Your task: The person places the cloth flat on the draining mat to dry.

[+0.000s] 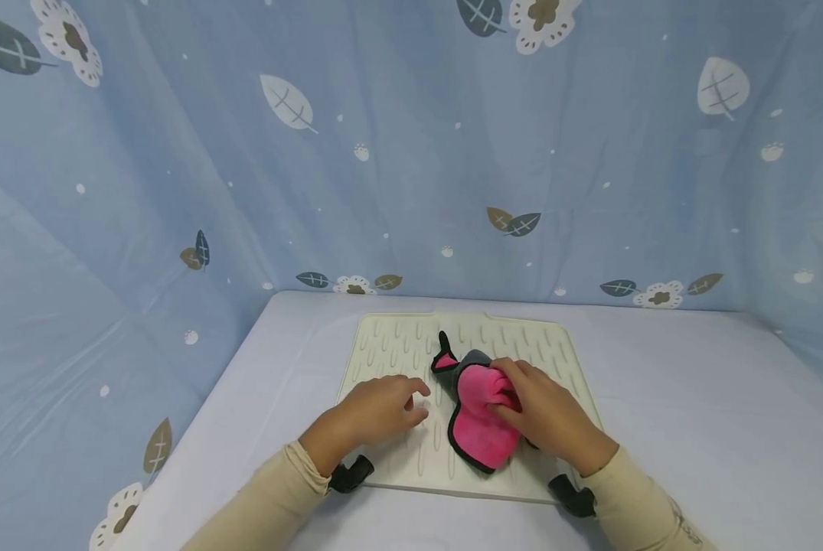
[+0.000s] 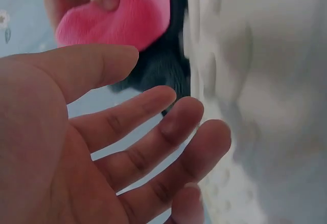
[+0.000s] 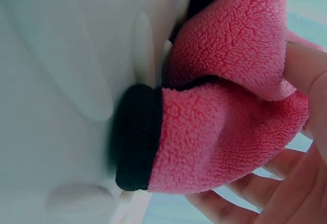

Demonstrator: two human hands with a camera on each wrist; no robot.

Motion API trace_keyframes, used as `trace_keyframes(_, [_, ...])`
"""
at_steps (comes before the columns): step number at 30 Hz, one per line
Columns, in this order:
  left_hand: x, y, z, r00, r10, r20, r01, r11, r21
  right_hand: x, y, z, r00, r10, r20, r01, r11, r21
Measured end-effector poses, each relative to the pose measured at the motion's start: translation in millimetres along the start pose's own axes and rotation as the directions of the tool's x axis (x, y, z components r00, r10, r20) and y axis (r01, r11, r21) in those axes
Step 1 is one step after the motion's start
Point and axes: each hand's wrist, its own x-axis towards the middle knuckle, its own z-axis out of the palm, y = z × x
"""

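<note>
I see, on my feed, a blue leaf-print curtain [image 1: 411,168] beyond both hands and off to their left. White-covered table [image 1: 687,413] below them. Cream draining mat [image 1: 396,348], patterned with long raised bumps, directly under the hands. Pink-and-grey fleece cloth [image 1: 482,440], black-edged, on the mat between the hands; right hand [image 1: 550,413] pinches its bunched pink side. Left hand [image 1: 378,409] hovers nearby, unladen, fingers loosely spread.

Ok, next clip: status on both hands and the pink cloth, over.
Right hand gripping pink cloth. Left hand empty beside it, fingers loosely bent. Cloth crumpled over cream mat; nothing seen in the way.
</note>
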Motion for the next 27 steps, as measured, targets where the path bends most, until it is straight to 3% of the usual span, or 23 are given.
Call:
trace_keyframes(5, [6.2, 14.1, 9.7, 1.000, 0.026, 0.003, -0.026, 0.999, 0.021, 0, 1, -2, 1.000, 0.012, 0.010, -0.012, 1.000, 0.003])
trace_keyframes(14, [15.1, 25.8, 26.4, 0.999, 0.050, -0.018, -0.048, 0.991, 0.129, 0, 2, -4, 1.000, 0.016, 0.004, -0.016, 1.000, 0.006])
trace_keyframes(27, [12.3, 33.0, 35.0, 0.997, 0.049, -0.051, -0.036, 0.974, 0.225, 1, 1, -2, 0.998, 0.070, -0.001, -0.070, 0.995, 0.077])
